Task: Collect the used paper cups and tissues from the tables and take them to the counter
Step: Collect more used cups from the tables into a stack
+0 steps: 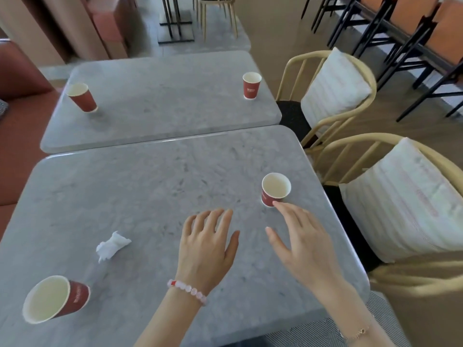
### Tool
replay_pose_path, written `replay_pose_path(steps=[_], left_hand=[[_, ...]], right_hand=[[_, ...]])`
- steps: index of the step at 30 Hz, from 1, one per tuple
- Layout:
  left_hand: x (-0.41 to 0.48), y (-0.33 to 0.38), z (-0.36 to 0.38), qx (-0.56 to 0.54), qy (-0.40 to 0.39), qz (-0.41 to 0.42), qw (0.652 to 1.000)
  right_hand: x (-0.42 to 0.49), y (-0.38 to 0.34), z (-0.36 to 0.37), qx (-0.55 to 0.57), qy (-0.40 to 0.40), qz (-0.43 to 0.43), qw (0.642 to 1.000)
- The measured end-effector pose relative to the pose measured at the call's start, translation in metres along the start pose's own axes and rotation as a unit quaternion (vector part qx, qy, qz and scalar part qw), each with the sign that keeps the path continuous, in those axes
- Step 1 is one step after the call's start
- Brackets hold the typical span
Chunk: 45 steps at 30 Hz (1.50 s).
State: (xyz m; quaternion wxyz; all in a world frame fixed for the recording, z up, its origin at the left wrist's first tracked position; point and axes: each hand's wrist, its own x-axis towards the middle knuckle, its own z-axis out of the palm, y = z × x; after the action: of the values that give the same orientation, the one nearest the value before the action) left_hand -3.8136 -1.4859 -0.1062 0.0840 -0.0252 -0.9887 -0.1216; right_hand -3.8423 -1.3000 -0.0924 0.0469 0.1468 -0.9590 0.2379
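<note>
1. Near table (150,196): grey stone-look top, butted against the far table.
2. Far table (162,101): same finish.
3. Two cane chairs (370,149), each with a white cushion (406,196), along the tables' right edges.
4. Left hand (208,246): over the near table's middle, fingers spread and relaxed, holding nothing.
5. Right hand (300,241): fingers extended, empty; its forefinger tip is at the base of item 6, contact cannot be told.
6. Right-edge cup (274,190): red paper, upright, near table.
7. Near-left corner cup (55,299): red paper, near table.
8. Far-table cups: one at the left edge (81,96), one at the right edge (251,85).
9. Tissue (112,245): white, crumpled, left of the left hand.
10. Bead bracelet (188,290): pink, on the left wrist.
</note>
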Motion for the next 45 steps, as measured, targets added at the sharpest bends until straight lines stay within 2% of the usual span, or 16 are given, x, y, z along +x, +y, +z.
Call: replay_pose_path(steps=[5, 10, 14, 18, 23, 32, 45], left_hand=[[0.005, 0.008, 0.016, 0.005, -0.016, -0.009, 1.000], [0.011, 0.013, 0.020, 0.019, -0.034, -0.026, 0.999], [0.013, 0.015, 0.018, 0.022, -0.031, -0.042, 0.998], [0.011, 0.014, 0.018, 0.028, -0.026, -0.060, 0.997], [0.006, 0.014, 0.018, 0.034, -0.027, -0.073, 0.996], [0.000, 0.009, 0.021, 0.036, -0.032, -0.093, 0.995], [-0.007, -0.004, 0.017, 0.032, -0.029, -0.108, 0.993]], right_hand=[[0.004, 0.025, 0.011, 0.010, -0.011, 0.013, 1.000], [0.013, 0.060, 0.031, 0.068, -0.039, 0.089, 0.993], [0.029, 0.085, 0.051, 0.131, -0.059, 0.160, 0.977], [0.049, 0.099, 0.074, 0.191, -0.090, 0.192, 0.958], [0.067, 0.107, 0.099, 0.298, -0.068, 0.222, 0.926], [0.085, 0.109, 0.123, 0.418, -0.014, 0.225, 0.880], [0.087, 0.097, 0.116, 0.443, 0.010, 0.213, 0.871]])
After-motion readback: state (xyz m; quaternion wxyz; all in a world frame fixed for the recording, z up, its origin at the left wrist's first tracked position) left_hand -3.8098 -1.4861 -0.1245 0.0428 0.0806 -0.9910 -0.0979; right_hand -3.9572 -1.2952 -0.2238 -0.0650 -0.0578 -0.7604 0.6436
